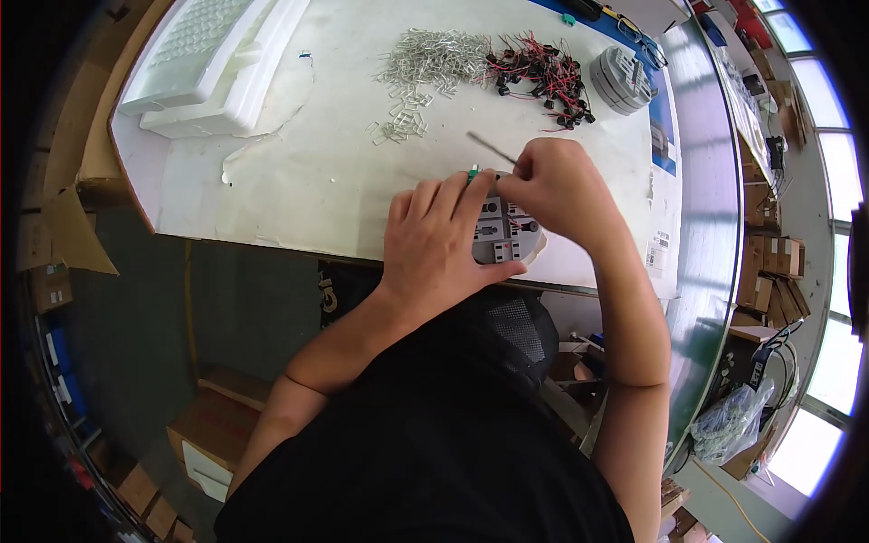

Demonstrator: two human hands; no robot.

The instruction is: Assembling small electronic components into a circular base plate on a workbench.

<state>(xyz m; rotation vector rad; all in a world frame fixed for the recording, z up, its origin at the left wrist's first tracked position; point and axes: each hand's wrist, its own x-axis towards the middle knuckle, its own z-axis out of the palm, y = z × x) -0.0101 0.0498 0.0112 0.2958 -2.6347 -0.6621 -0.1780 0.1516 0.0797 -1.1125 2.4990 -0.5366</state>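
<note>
A round grey fixture (496, 237) with several slots holding small black parts lies at the table's near edge. My left hand (430, 240) is spread over its left side, gripping it with the thumb along the near edge and the fingers toward the far edge. A small green piece (473, 172) shows by the left fingertips. Above the fixture's far right side, my right hand (561, 185) is closed on a thin grey metal tool (491, 147), which sticks out to the upper left. The tool's other end is hidden by the hand.
Past the fixture lie a heap of small silvery metal pieces (434, 59) and a pile of black parts with red wires (548, 77). Stacked grey round fixtures (622, 80) stand at the far right, near glasses (641, 41). White foam trays (204, 72) sit at the far left.
</note>
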